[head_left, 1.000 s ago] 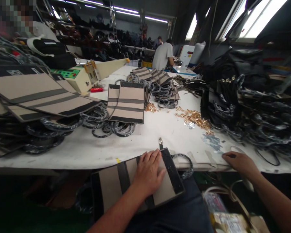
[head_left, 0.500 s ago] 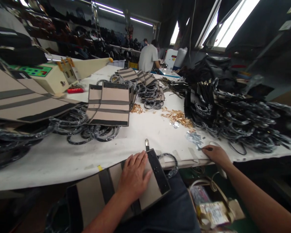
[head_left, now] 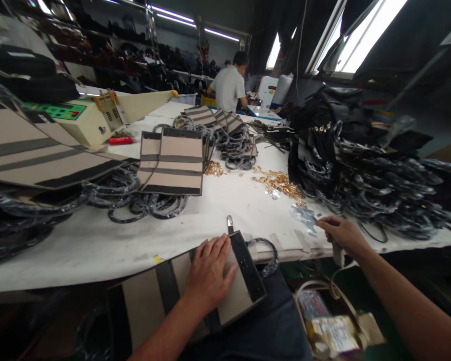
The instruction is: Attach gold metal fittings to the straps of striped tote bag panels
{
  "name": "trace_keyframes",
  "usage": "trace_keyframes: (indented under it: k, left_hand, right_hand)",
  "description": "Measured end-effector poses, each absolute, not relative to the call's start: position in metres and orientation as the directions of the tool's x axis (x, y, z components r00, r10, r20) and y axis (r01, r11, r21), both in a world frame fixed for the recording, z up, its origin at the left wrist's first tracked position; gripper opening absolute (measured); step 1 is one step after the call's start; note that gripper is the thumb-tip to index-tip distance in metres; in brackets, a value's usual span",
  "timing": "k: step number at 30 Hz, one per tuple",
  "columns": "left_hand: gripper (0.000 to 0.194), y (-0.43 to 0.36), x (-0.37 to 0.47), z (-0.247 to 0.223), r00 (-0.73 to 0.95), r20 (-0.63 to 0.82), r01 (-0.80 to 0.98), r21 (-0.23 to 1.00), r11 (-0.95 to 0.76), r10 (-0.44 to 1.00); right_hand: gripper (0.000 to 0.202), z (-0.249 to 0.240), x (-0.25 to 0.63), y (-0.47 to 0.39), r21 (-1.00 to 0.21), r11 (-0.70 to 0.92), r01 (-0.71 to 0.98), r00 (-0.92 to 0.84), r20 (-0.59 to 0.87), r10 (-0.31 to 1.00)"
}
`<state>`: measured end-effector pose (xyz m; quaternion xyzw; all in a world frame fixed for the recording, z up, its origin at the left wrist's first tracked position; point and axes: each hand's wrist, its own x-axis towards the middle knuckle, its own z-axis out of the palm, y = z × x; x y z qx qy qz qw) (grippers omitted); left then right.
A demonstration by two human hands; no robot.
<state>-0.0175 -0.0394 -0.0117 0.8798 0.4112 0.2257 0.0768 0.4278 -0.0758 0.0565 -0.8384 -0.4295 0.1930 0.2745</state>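
Flat on a beige panel with dark stripes (head_left: 145,296), my left hand (head_left: 210,273) lies open, fingers together. The panel slants across my lap and the table's front edge. A black strap with a metal clasp (head_left: 230,221) juts from its top edge, and a plastic-wrapped handle loop (head_left: 274,253) from its right end. Over the front edge on the right, my right hand (head_left: 340,231) is closed in a pinch. A thin dark tip shows at its fingers, too small to name. Just left of them lie small grey flat pieces (head_left: 304,216).
Gold metal fittings (head_left: 280,183) are spread mid-table. Striped panels (head_left: 180,165) with wrapped handles stand left, and a black pile with wrapped handles (head_left: 383,185) fills the right. A cream machine (head_left: 86,120) is back left. Below the edge is an open box (head_left: 330,326). A person (head_left: 227,87) sits beyond.
My right hand has drawn slightly back from the grey pieces, its pinch lifting a little. My left hand stays on the panel. The view has shifted slightly.
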Motion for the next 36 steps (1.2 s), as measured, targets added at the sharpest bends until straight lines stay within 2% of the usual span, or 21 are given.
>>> trace_keyframes:
  k: [3, 8, 12, 16, 24, 28, 33, 34, 36]
  left_hand:
    - [0.059, -0.042, -0.017, -0.008, 0.551, 0.300, 0.687, 0.367, -0.627, 0.779]
    - [0.062, -0.043, -0.018, -0.002, 0.561, 0.248, 0.692, 0.383, -0.612, 0.789]
    - [0.065, -0.045, -0.019, 0.000, 0.559, 0.239, 0.684, 0.408, -0.604, 0.794]
    - [0.068, -0.047, -0.019, 0.000, 0.547, 0.224, 0.679, 0.444, -0.584, 0.806]
    - [0.069, -0.045, -0.020, 0.000, 0.536, 0.256, 0.655, 0.475, -0.587, 0.805]
    - [0.056, -0.045, -0.018, 0.000, 0.518, 0.281, 0.654, 0.479, -0.586, 0.808]
    - [0.036, -0.037, -0.012, 0.004, 0.461, 0.331, 0.665, 0.486, -0.567, 0.824]
    - [0.031, -0.034, -0.011, 0.005, 0.451, 0.339, 0.671, 0.482, -0.564, 0.826]
    - [0.024, -0.027, -0.009, 0.007, 0.434, 0.357, 0.677, 0.476, -0.561, 0.827]
  right_hand:
    - [0.043, 0.077, 0.379, -0.066, -0.681, -0.389, 0.620, 0.452, -0.095, 0.887]
    - [0.028, 0.090, 0.269, -0.042, -0.768, -0.223, 0.600, 0.056, -0.238, 0.970]
    - [0.019, 0.077, 0.206, -0.020, -0.737, -0.098, 0.669, -0.123, -0.239, 0.963]
    - [0.018, 0.063, 0.188, -0.011, -0.618, -0.005, 0.786, -0.153, -0.202, 0.967]
    - [0.019, 0.054, 0.187, -0.009, -0.521, 0.031, 0.853, -0.137, -0.166, 0.977]
    - [0.017, 0.051, 0.182, -0.015, -0.446, 0.048, 0.894, -0.114, -0.122, 0.986]
    - [0.023, 0.047, 0.177, -0.033, -0.180, 0.151, 0.972, -0.163, -0.053, 0.985]
    - [0.025, 0.046, 0.177, -0.035, -0.165, 0.172, 0.971, -0.183, -0.052, 0.982]
    - [0.025, 0.045, 0.181, -0.035, -0.229, 0.194, 0.954, -0.210, -0.046, 0.977]
